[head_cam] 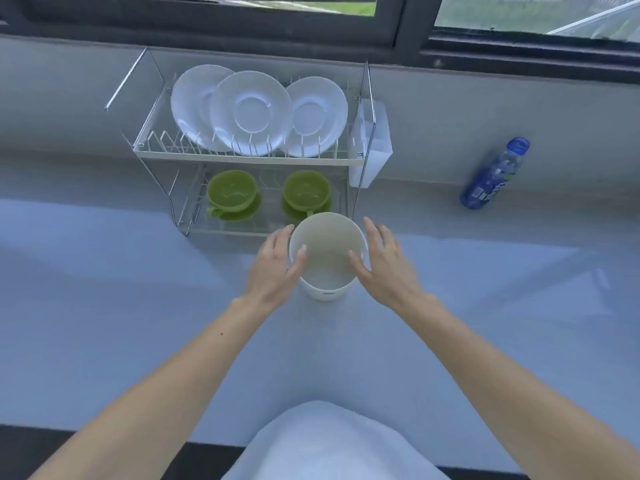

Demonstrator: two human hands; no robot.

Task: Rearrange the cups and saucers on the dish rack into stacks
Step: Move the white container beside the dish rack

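A two-tier wire dish rack [249, 161] stands on the counter by the wall. Three white saucers [251, 112] stand on edge in its upper tier, overlapping each other. On the lower tier are two green cups, a left one [232, 192] and a right one [306, 190], each sitting on a green saucer [242, 213]. Just in front of the rack stands a tall white tub [327, 251], open at the top. My left hand [277, 268] and my right hand [381, 263] hold it from either side, thumbs hooked inside the rim, fingers along the outer wall.
A white plastic cutlery holder [372, 143] hangs on the rack's right end. A blue water bottle [495, 174] lies tilted on the counter at the right. The pale counter [121, 306] spreads wide on both sides, with a window ledge behind.
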